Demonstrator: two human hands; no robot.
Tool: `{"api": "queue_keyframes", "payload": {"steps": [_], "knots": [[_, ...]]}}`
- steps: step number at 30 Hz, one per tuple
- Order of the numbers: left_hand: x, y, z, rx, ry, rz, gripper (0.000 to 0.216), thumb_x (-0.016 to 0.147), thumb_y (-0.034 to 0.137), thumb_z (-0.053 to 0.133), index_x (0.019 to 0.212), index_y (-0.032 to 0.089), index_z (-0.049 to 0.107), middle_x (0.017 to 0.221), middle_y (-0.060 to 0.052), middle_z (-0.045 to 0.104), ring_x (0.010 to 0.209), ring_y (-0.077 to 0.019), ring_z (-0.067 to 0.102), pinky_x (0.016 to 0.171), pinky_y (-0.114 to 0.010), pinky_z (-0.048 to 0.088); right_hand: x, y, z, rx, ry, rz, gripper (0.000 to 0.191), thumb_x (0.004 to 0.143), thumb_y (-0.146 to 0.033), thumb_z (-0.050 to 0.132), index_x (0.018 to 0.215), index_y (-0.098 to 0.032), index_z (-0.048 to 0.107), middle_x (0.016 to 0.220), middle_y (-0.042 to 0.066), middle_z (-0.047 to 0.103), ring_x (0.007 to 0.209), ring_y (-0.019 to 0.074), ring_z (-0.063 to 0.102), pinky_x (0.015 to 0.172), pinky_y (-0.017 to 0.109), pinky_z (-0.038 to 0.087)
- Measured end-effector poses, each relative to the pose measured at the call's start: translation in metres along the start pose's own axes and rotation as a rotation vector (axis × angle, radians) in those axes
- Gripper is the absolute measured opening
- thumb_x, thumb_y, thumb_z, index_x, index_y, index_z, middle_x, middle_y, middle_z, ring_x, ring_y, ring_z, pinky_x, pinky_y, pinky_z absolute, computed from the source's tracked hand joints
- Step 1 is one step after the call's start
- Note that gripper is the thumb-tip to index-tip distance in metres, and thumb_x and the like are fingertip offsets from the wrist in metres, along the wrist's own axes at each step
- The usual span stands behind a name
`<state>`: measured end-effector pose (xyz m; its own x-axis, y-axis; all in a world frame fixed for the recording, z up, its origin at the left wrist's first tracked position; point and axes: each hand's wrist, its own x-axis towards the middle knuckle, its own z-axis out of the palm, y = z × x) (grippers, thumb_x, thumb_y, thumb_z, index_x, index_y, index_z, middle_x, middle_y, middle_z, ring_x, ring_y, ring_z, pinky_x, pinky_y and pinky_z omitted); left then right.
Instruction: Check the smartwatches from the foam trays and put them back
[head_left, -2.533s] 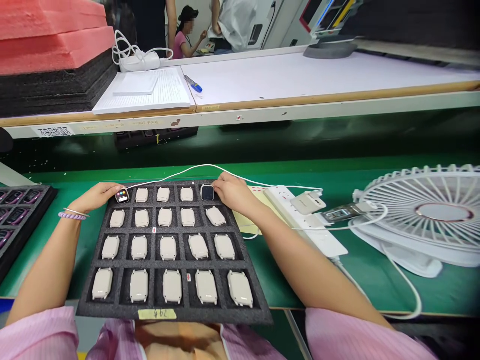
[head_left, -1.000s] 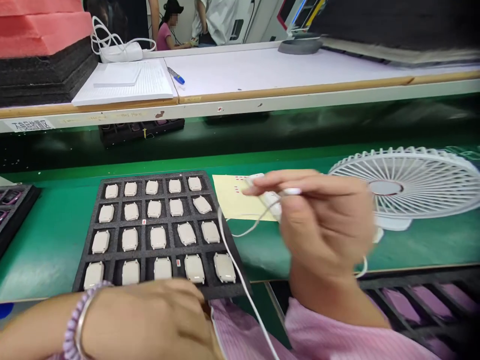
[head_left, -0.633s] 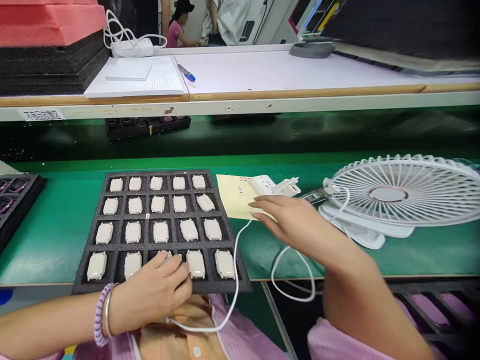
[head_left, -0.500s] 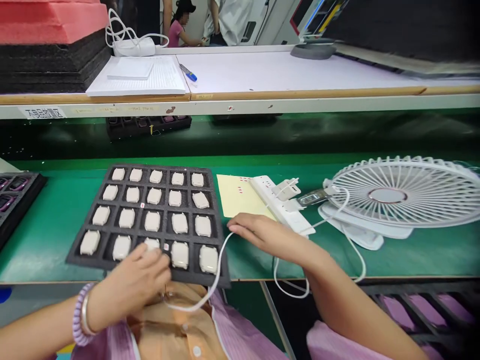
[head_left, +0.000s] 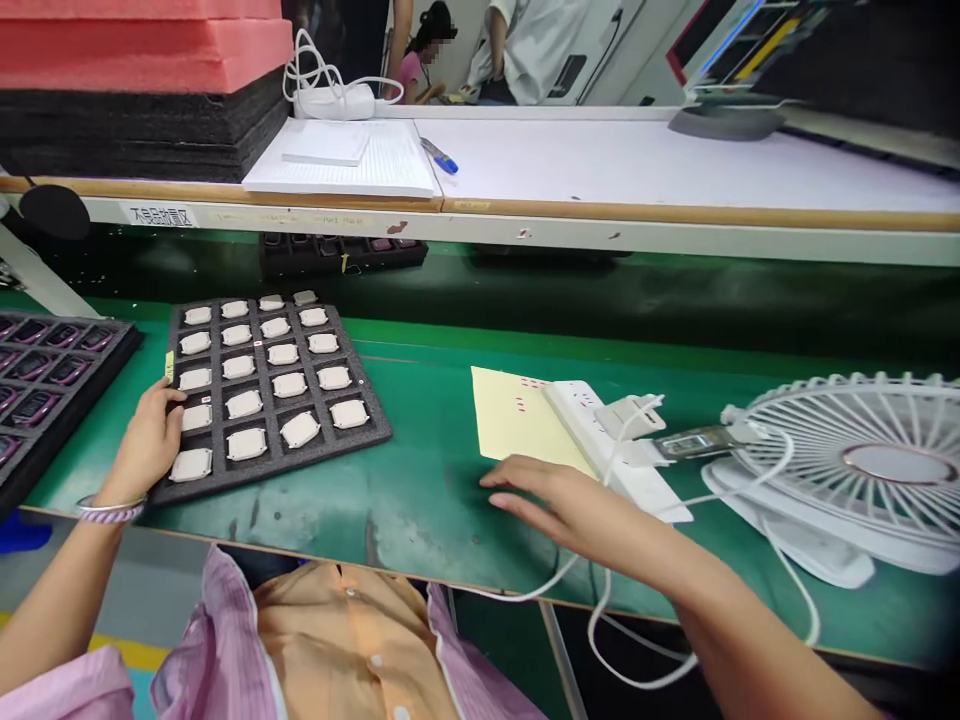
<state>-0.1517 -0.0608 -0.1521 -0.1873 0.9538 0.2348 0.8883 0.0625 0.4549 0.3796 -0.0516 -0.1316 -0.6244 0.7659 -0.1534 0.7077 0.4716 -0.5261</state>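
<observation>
My left hand (head_left: 152,437) holds the left edge of a dark grey foam tray (head_left: 264,478), thumb on top beside a white piece. The tray lies turned at an angle on the green bench. Its pockets hold several white, watch-shaped pieces (head_left: 246,443). My right hand (head_left: 551,498) is open over the bench, fingers stretched out, with nothing in it. It is beside a yellow sheet (head_left: 517,430) with small red marks. A white cable (head_left: 551,585) runs beneath my right hand and past the bench's front edge.
A white power strip (head_left: 637,480) with plugged-in chargers and a white fan (head_left: 862,460) stand at right. Another tray (head_left: 67,375) with purple-rimmed pieces lies at far left. The shelf (head_left: 555,160) above carries foam stacks, papers and a blue-handled cutter (head_left: 441,157). People are beyond it.
The tray has swung round and moved left, with my left hand now on its edge instead of over its pieces. My right hand has let the white cable go, and the cable has dropped lower.
</observation>
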Motion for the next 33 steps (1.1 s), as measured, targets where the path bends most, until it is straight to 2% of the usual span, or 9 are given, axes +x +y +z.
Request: {"api": "queue_keyframes", "payload": {"steps": [5, 8, 13, 17, 19, 22, 25, 29, 33], "knots": [[-0.044, 0.022, 0.014, 0.025, 0.002, 0.053, 0.038, 0.100, 0.036, 0.035, 0.128, 0.019, 0.054, 0.158, -0.019, 0.052, 0.146, -0.0350, 0.054, 0.122, -0.060, 0.044, 0.047, -0.023, -0.009, -0.106, 0.081, -0.195, 0.035, 0.108, -0.033, 0.040, 0.106, -0.019, 0.073, 0.104, 0.013, 0.074, 0.093, 0.0308, 0.073, 0.083, 0.046, 0.059], [-0.076, 0.046, 0.025, 0.027, -0.017, 0.148, 0.033, 0.106, 0.035, 0.034, 0.128, 0.019, 0.052, 0.156, -0.020, 0.054, 0.142, -0.0305, 0.058, 0.116, -0.052, 0.053, 0.078, -0.040, -0.016, -0.158, 0.109, -0.283, 0.034, 0.108, -0.029, 0.040, 0.105, -0.019, 0.073, 0.104, 0.012, 0.074, 0.093, 0.0300, 0.071, 0.083, 0.044, 0.056], [-0.101, 0.081, 0.035, 0.047, -0.066, 0.331, 0.029, 0.109, 0.035, 0.039, 0.132, 0.020, 0.048, 0.154, -0.017, 0.056, 0.135, -0.0270, 0.064, 0.101, -0.041, 0.061, 0.152, -0.064, -0.023, -0.216, 0.110, -0.242, 0.020, 0.104, -0.020, 0.055, 0.115, -0.018, 0.072, 0.115, 0.012, 0.073, 0.110, 0.0294, 0.069, 0.097, 0.041, 0.051], [-0.055, 0.099, 0.022, 0.213, -0.092, 0.330, 0.035, 0.108, 0.042, 0.044, 0.135, 0.024, 0.055, 0.135, -0.011, 0.068, 0.105, -0.0262, 0.073, 0.080, -0.038, 0.062, 0.208, -0.075, -0.022, -0.337, 0.122, -0.018, 0.027, 0.104, -0.019, 0.059, 0.130, -0.016, 0.069, 0.134, 0.016, 0.063, 0.130, 0.0323, 0.058, 0.106, 0.044, 0.045], [-0.010, 0.109, 0.018, 0.302, -0.097, 0.323, 0.032, 0.106, 0.038, 0.049, 0.130, 0.023, 0.063, 0.134, -0.012, 0.064, 0.114, -0.0301, 0.066, 0.095, -0.043, 0.057, 0.227, -0.077, -0.019, -0.358, 0.115, 0.035, 0.028, 0.102, -0.022, 0.066, 0.128, -0.014, 0.069, 0.134, 0.019, 0.061, 0.130, 0.0361, 0.056, 0.106, 0.048, 0.045], [0.060, 0.126, 0.027, 0.337, -0.295, 0.312, 0.039, 0.100, 0.031, 0.060, 0.135, 0.016, 0.064, 0.136, -0.017, 0.058, 0.128, -0.0337, 0.052, 0.115, -0.048, 0.044, 0.242, -0.075, -0.016, -0.378, 0.108, 0.064, 0.028, 0.095, -0.024, 0.076, 0.121, -0.015, 0.071, 0.130, 0.019, 0.061, 0.128, 0.0393, 0.055, 0.104, 0.052, 0.044], [0.107, 0.135, 0.044, 0.331, -0.385, 0.302, 0.038, 0.094, 0.032, 0.067, 0.129, 0.018, 0.071, 0.131, -0.016, 0.059, 0.127, -0.0367, 0.050, 0.110, -0.050, 0.045, 0.246, -0.069, -0.015, -0.373, 0.093, 0.062, 0.027, 0.091, -0.027, 0.080, 0.116, -0.019, 0.071, 0.128, 0.016, 0.061, 0.123, 0.0368, 0.056, 0.099, 0.049, 0.047], [0.127, 0.133, 0.059, 0.310, -0.446, 0.291, 0.037, 0.086, 0.037, 0.074, 0.121, 0.025, 0.076, 0.123, -0.013, 0.061, 0.121, -0.0374, 0.053, 0.105, -0.052, 0.045, 0.244, -0.054, -0.015, -0.332, 0.083, 0.029, 0.028, 0.093, -0.032, 0.078, 0.118, -0.023, 0.071, 0.128, 0.012, 0.059, 0.121, 0.0322, 0.055, 0.095, 0.043, 0.047], [0.128, 0.129, 0.061, 0.299, -0.463, 0.286, 0.035, 0.083, 0.038, 0.075, 0.116, 0.026, 0.077, 0.122, -0.013, 0.060, 0.122, -0.0387, 0.050, 0.105, -0.053, 0.042, 0.245, -0.040, -0.015, -0.290, 0.089, -0.036, 0.029, 0.092, -0.033, 0.077, 0.119, -0.024, 0.073, 0.128, 0.012, 0.058, 0.121, 0.0336, 0.053, 0.097, 0.046, 0.045]]}}
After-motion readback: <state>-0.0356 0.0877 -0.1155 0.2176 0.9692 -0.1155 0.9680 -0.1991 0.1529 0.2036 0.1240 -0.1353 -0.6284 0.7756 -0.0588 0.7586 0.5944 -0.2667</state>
